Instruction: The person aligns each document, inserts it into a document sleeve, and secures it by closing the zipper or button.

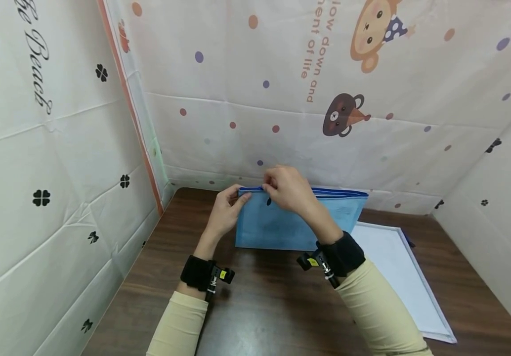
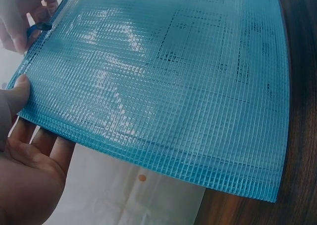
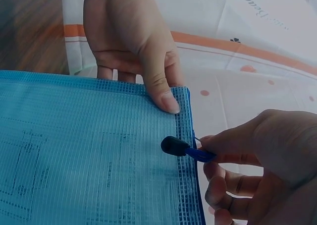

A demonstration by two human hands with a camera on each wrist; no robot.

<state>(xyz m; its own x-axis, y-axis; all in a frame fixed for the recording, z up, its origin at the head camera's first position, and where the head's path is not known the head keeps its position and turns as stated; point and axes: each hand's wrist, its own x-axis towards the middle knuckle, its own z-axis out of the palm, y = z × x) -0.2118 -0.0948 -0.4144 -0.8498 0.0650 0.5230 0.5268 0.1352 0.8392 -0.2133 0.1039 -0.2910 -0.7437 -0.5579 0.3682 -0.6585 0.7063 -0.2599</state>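
Observation:
A translucent blue mesh zipper pouch (image 1: 277, 225) is held up at the far side of the table, its zipper edge (image 1: 340, 193) on top. My left hand (image 1: 225, 211) grips the pouch's top left corner, the thumb (image 3: 163, 93) on the near face and the other fingers behind. Close by, my right hand (image 1: 288, 188) pinches the zipper pull (image 3: 198, 154) between thumb and finger, a short way in from that corner. A dark tab (image 3: 174, 146) hangs from the pull. Printed lines (image 2: 213, 46) show through the mesh.
A white board with a raised rim (image 1: 400, 277) lies on the brown wooden table (image 1: 264, 306) at the right, partly behind my right forearm. A dark pen-like item (image 1: 408, 241) is at its far edge. Patterned cloth walls (image 1: 282, 113) enclose the table's back and sides.

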